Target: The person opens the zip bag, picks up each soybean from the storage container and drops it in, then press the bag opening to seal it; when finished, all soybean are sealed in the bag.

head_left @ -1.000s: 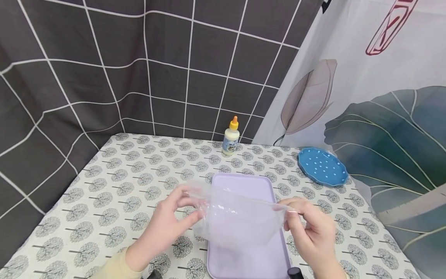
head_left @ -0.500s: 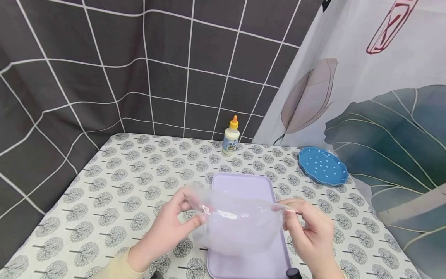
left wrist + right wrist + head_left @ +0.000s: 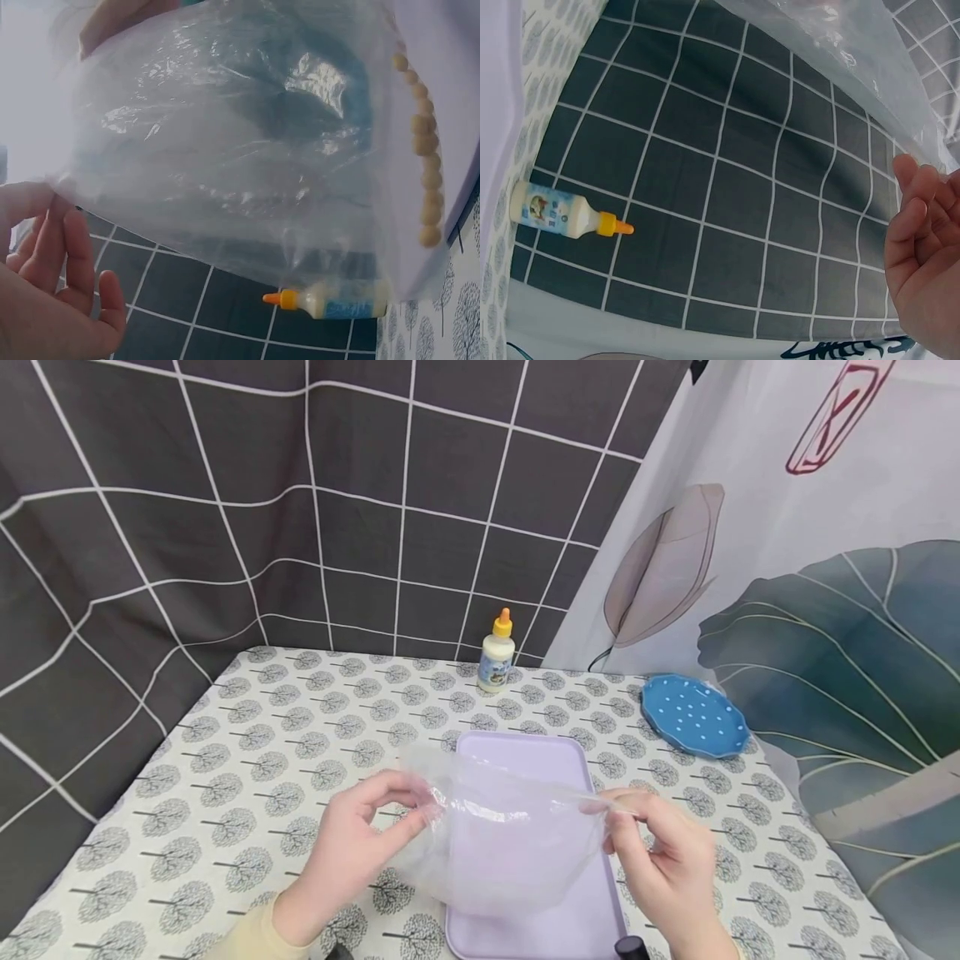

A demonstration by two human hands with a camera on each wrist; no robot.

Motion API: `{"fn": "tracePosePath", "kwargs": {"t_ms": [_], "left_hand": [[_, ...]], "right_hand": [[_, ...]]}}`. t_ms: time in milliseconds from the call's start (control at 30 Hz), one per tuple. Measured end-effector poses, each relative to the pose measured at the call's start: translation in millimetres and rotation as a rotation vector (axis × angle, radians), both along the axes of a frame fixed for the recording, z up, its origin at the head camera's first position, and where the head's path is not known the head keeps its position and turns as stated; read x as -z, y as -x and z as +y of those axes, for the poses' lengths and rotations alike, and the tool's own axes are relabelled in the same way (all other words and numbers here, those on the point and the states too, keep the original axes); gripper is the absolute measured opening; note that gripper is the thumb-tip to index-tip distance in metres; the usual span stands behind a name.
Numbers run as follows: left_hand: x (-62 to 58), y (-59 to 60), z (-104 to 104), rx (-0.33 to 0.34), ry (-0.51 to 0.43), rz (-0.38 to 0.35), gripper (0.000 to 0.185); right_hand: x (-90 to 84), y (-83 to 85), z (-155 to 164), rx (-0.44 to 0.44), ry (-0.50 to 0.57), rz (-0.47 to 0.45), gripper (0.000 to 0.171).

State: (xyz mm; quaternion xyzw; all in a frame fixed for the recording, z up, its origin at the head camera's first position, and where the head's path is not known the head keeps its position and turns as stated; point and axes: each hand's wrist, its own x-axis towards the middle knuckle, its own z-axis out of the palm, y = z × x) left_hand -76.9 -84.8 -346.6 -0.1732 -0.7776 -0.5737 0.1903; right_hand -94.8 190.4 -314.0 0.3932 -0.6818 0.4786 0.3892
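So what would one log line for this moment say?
left hand: pinches plastic bag | right hand: pinches bag's other edge | bag: held over purple tray

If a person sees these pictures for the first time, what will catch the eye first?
First, the clear plastic bag, held stretched between the left hand and the right hand above the lilac tray. Next, the blue dotted plate at the table's right side, and the orange-capped glue bottle standing by the dark checked backdrop.
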Motion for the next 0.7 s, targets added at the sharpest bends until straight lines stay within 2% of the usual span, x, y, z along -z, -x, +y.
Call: {"fn": "tracePosePath", "kwargs": {"t_ms": [100, 300, 467, 533, 700], "left_hand": [[-2.1, 1.6, -3.9, -0.031, 0.017, 0.053, 0.018], [-7.8, 3.0, -12.4, -0.052, -0.035, 0.110, 0.021], [-8.4, 3.2, -13.9, 0.009, -0.091, 0.109, 0.020], [-7.6, 3.4, -14.5, 0.014, -0.096, 0.102, 0.020], [-5.0, 3.7, -17.9, -0.102, 0.011, 0.124, 0.019]], "right_hand": [[-1.0, 0.4, 2.1, -0.009, 0.005, -0.007, 0.018], [-2.3, -0.3, 8.1, 0.032, -0.008, -0.034, 0.016], [-0.3, -0.1, 8.0, 0.066, -0.033, -0.064, 0.012], [0.1, 0.4, 7.0, 0.067, -0.040, -0.078, 0.012], [-0.2, 2.3, 3.5, 0.063, -0.075, -0.079, 0.011]]}}
